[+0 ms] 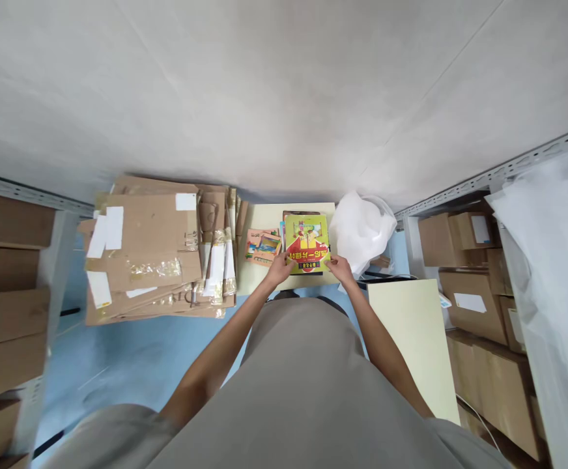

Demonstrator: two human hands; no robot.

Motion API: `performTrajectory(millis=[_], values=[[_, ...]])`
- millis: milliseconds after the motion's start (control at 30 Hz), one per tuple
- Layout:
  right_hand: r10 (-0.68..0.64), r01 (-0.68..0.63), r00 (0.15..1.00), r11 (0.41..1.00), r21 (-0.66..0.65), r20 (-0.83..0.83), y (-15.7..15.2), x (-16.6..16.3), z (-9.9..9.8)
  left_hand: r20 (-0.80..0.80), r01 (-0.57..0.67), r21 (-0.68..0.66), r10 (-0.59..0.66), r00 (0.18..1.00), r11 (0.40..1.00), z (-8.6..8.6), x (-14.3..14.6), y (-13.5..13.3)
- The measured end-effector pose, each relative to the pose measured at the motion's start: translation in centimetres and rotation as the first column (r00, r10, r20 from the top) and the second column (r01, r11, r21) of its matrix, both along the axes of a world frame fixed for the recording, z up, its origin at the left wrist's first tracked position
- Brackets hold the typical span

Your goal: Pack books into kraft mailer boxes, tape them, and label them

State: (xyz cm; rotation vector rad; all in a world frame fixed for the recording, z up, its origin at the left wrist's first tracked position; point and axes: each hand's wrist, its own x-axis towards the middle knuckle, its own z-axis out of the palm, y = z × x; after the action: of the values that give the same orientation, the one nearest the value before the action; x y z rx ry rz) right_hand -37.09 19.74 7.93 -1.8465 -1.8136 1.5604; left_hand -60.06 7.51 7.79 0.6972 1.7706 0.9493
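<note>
A yellow-green picture book [307, 234] with red lettering tops a small stack of books on the pale table [259, 216]. My left hand [280, 267] grips its near left corner, thumb over the cover. At the opposite near corner, my right hand [339, 266] pinches the edge in the same way. The cover's print looks upside down from here. Darker edges of other books stick out beneath it. Just left of the stack, close to my left hand, lies an orange-pink book [263, 247] with a colourful picture.
Flattened cardboard boxes [152, 228] with tape and white labels are piled on the left. A white plastic bag [359, 231] bulges right of the books. Shelves of cartons [479, 306] and another pale tabletop [406, 326] stand at right. A wall [284, 98] rises behind.
</note>
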Motion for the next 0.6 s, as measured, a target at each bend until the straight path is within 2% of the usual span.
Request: performTrajectory(millis=[67,133,233,333,400,467,533,600], values=[[-0.002,0.002,1.0,1.0,0.015,-0.01,-0.3,-0.6,0.6,0.046,0.009,-0.097,-0.005,0.999,0.995,0.4,-0.5,0.1],[-0.01,0.011,0.999,0.999,0.035,-0.043,-0.6,-1.3,1.5,0.096,0.024,-0.133,-0.012,0.995,0.991,1.0,-0.9,0.2],[-0.053,0.065,0.983,0.996,0.064,-0.174,-1.0,-2.5,3.3,0.147,0.035,-0.111,-0.018,0.989,0.993,2.0,-1.7,0.5],[-0.059,0.098,0.963,0.986,0.135,-0.264,-0.6,-3.2,6.4,0.14,0.052,-0.053,-0.044,0.989,0.997,3.2,-2.6,0.7],[-0.027,0.09,0.965,0.969,0.229,-0.261,0.0,-3.0,9.0,0.012,0.039,0.045,-0.04,0.999,0.998,4.6,-3.3,0.7],[-0.008,0.088,0.967,0.948,0.305,-0.255,0.5,-2.3,11.9,-0.195,0.054,0.213,-0.012,0.981,0.976,6.6,-3.8,1.0],[0.006,0.094,0.965,0.926,0.365,-0.264,0.7,-1.2,14.9,-0.369,0.165,0.374,-0.017,0.929,0.912,8.9,-3.8,1.6],[0.052,0.069,0.964,0.898,0.435,-0.26,0.3,0.1,17.6,-0.455,0.323,0.445,-0.1,0.885,0.835,11.0,-3.1,2.6]])
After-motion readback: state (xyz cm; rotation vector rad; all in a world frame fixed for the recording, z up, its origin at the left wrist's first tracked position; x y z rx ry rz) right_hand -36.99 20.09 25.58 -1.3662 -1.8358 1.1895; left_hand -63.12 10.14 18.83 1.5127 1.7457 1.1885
